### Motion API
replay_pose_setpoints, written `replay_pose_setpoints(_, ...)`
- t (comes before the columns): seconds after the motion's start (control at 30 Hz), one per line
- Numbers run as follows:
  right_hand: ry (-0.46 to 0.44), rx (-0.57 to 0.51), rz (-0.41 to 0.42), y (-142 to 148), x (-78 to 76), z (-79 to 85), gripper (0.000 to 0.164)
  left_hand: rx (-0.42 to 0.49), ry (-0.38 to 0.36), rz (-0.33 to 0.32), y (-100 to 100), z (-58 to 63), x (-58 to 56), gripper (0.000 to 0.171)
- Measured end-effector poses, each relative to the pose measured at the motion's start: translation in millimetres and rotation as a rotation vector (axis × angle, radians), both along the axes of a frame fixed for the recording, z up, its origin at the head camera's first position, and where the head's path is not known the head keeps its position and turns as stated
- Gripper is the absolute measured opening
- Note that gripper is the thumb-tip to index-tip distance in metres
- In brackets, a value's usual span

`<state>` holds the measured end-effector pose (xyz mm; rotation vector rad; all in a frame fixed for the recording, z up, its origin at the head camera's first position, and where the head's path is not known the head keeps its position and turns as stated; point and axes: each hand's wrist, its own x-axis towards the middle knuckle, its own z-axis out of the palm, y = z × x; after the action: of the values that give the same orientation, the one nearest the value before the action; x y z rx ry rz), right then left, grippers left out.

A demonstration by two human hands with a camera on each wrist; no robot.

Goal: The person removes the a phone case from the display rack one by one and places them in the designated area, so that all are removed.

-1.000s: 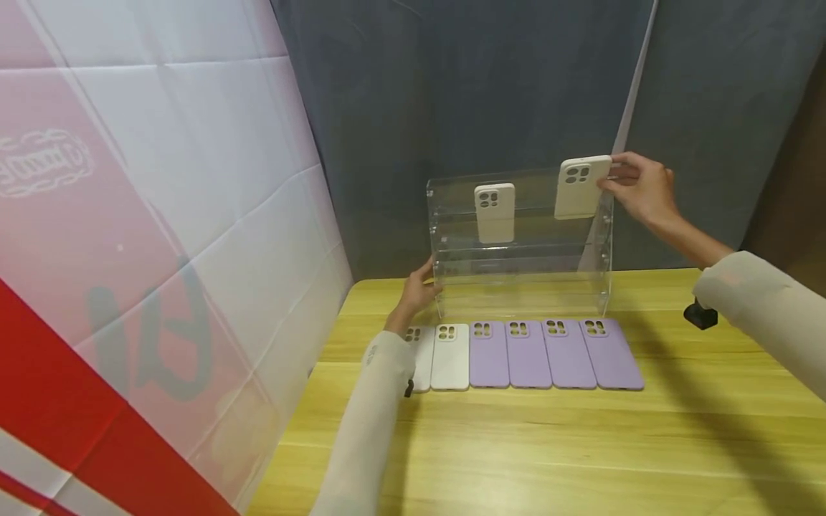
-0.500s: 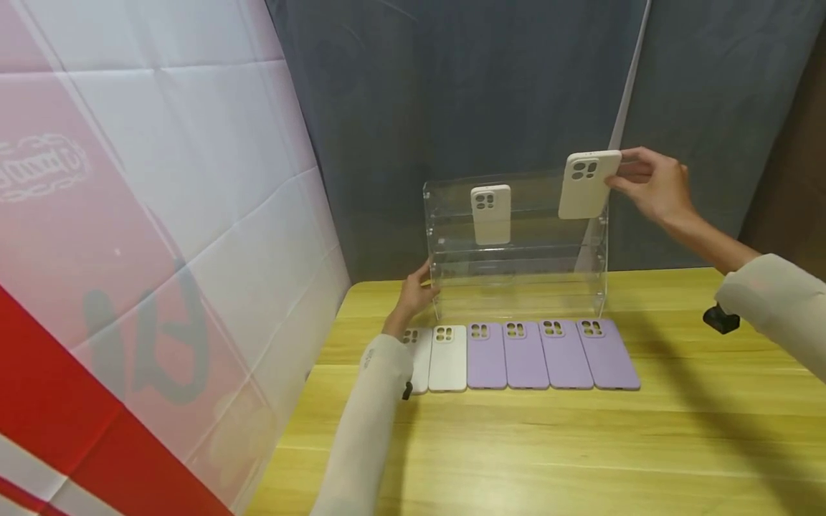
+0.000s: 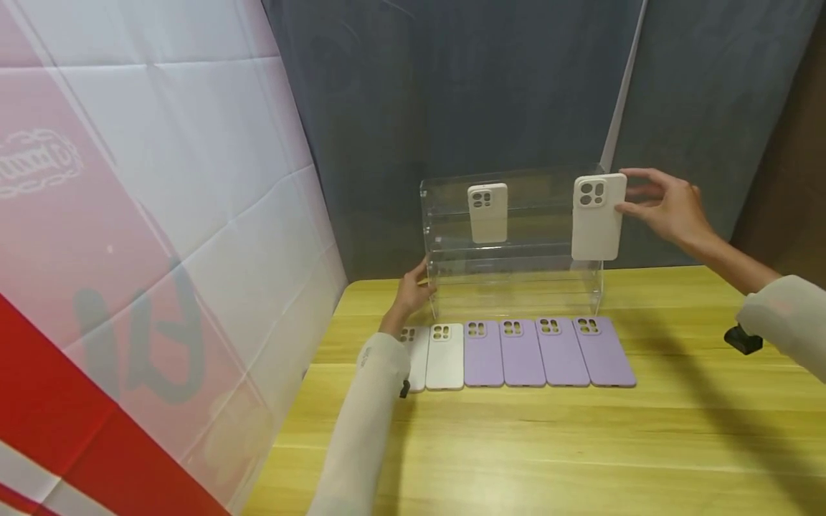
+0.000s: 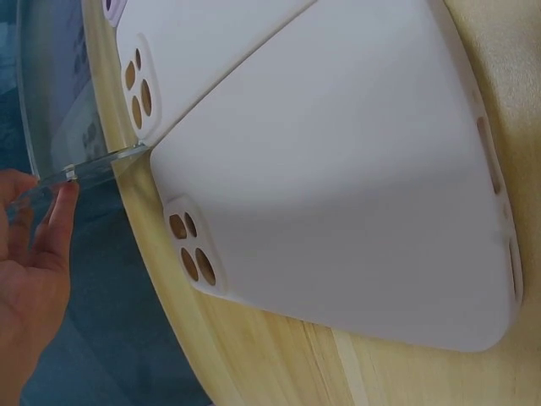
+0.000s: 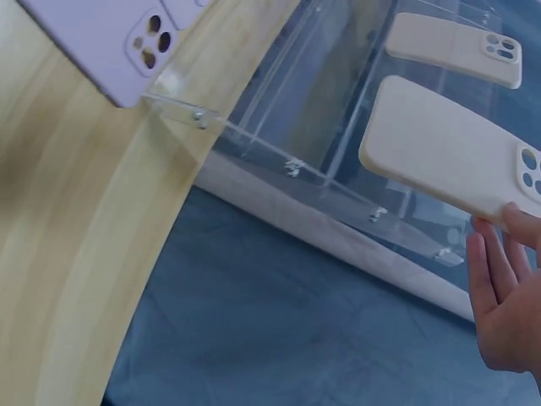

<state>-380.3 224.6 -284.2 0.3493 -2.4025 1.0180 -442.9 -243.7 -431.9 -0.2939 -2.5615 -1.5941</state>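
Note:
My right hand (image 3: 671,208) pinches a white phone case (image 3: 596,218) by its right edge, camera cutouts at the top. In the head view this case overlaps the right end of a clear acrylic display stand (image 3: 516,276); the right wrist view puts it just in front of the tiers. Another white phone case (image 3: 488,215) leans on an upper tier, left of centre. Down at the stand's left side, my left hand (image 3: 413,292) grips the side panel, thumb and fingers on either face of it (image 4: 42,245).
Along the stand's front lies a row of phone cases: two white phone cases (image 3: 445,358) on the left, partly behind the left sleeve, then several purple phone cases (image 3: 525,355). Behind the wooden table (image 3: 516,451) hangs a dark curtain (image 3: 484,86). A printed white sheet (image 3: 245,143) borders the left.
The right hand has moved right, then down, carrying the white phone case, which now hangs more upright and lower. The left hand keeps its grip on the stand.

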Motion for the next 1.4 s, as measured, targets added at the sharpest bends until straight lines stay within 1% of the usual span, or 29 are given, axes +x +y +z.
replay_pose_setpoints(0.17, -0.023, 0.031, -0.005, 8.6, 2.5, -13.4, 0.062, -0.004, 0.006, 0.005, -1.5, -2.5, -2.2, 0.084)
replay_pose_setpoints(0.3, -0.046, 0.026, 0.019, 17.7, 6.0, -27.7, 0.062, -0.003, 0.005, 0.006, -2.5, -3.3, -2.4, 0.084)
replay_pose_setpoints(0.43, -0.082, 0.016, 0.037, 26.0, 9.8, -42.1, 0.062, -0.003, 0.004, 0.005, -3.5, -3.3, -3.1, 0.083)
replay_pose_setpoints(0.63, -0.143, 0.036, 0.043, 36.4, 13.1, -59.9, 0.062, 0.0, -0.006, 0.015, -5.0, -3.7, -4.6, 0.083)
replay_pose_setpoints(0.8, -0.202, 0.038, 0.061, 46.6, 15.5, -74.1, 0.063, 0.01, 0.007, -0.002, -4.6, -3.3, -2.7, 0.081)
replay_pose_setpoints(0.97, -0.277, 0.025, 0.075, 59.8, 20.1, -90.2, 0.065, 0.009, 0.022, -0.008, -4.2, -3.2, -0.2, 0.081)
replay_pose_setpoints(1.17, -0.336, -0.009, 0.111, 74.1, 25.1, -109.2, 0.065, 0.007, 0.023, -0.007, -4.1, -1.1, 1.0, 0.081)
replay_pose_setpoints(1.4, -0.414, -0.056, 0.136, 85.1, 29.2, -130.5, 0.069, 0.008, 0.0, 0.005, -5.4, -0.6, 0.5, 0.081)
